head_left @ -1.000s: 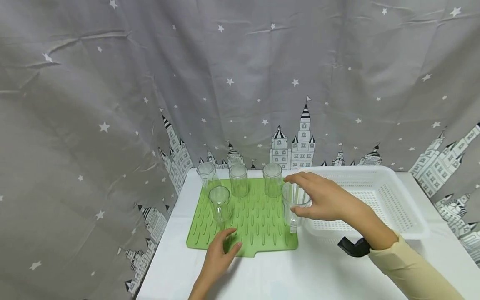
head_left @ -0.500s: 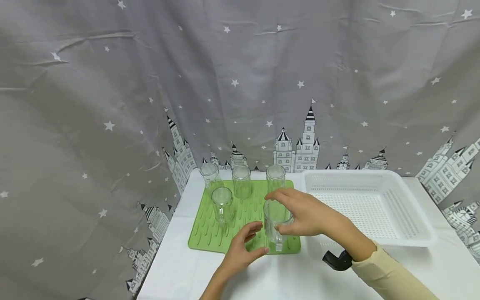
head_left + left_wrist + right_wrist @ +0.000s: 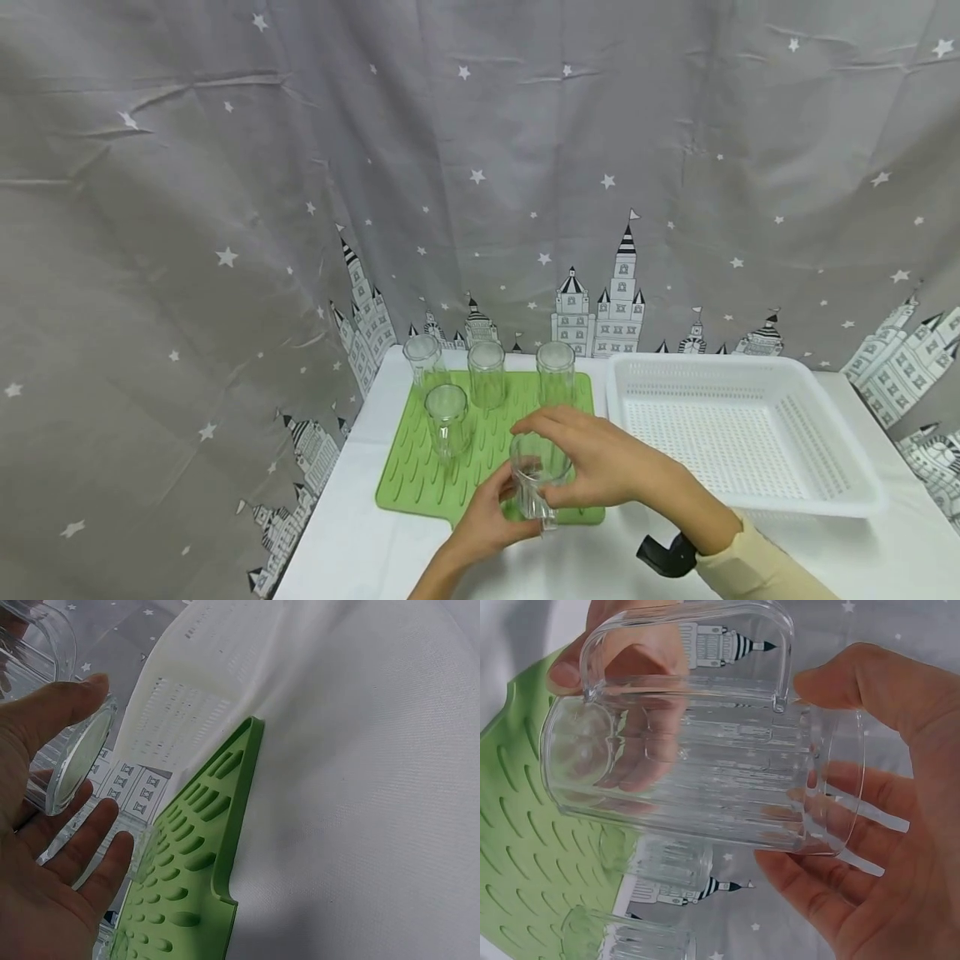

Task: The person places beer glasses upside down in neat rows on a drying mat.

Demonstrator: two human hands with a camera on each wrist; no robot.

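My right hand [image 3: 600,462] holds a clear glass mug [image 3: 536,496] near its rim, thumb on the near side and fingers round the far side. The mug is upright above the front right part of a green drying mat [image 3: 408,479], its handle [image 3: 690,619] toward me. Lower down, my left hand [image 3: 483,517] grips the same mug round its base; in the left wrist view the thumb [image 3: 67,701] lies against the side close to the round base [image 3: 84,754], while the other fingers spread beyond it.
Several more glass mugs stand bottom up on the mat, one [image 3: 447,417] at the left front, another [image 3: 487,375] at the back middle, another [image 3: 556,373] at the back right. A white perforated basket [image 3: 720,442] stands right of the mat on the white table [image 3: 345,508]. A grey curtain [image 3: 450,125] hangs behind.
My right hand has carried the mug left and toward me, away from the basket. The left hand has moved right from beside the mat's front and taken hold of the mug's base.
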